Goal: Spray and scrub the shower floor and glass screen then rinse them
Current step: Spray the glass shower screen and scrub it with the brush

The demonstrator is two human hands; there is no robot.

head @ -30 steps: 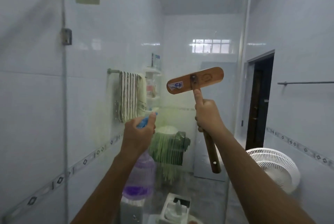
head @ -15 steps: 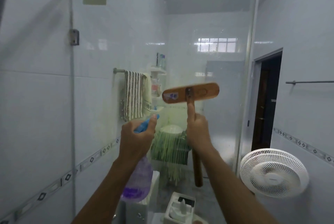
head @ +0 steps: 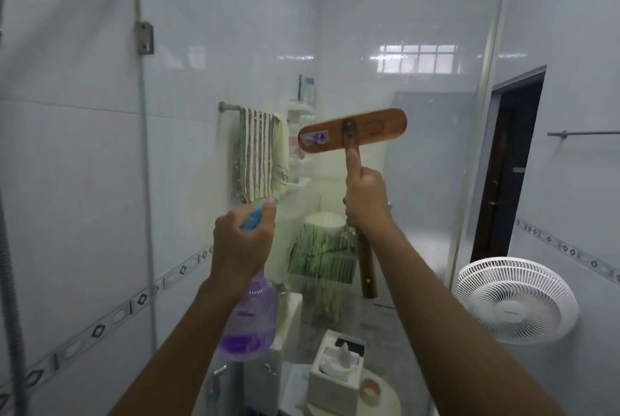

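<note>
My view tips down: the top rail slips out of the upper edge of the frame, and the hinge (head: 144, 38), towel (head: 261, 154) and fan (head: 516, 300) now sit higher in the picture. The brush (head: 352, 131) moves over the glass screen (head: 429, 180). Half a second ago its head dips and lies nearly level; now it is back up by the towel's top, right end raised. The right hand (head: 367, 201) climbs with it. The left hand (head: 241, 244) drifts slightly left, so the spray bottle (head: 248, 321) nozzle now points under the towel's lower edge.
</note>
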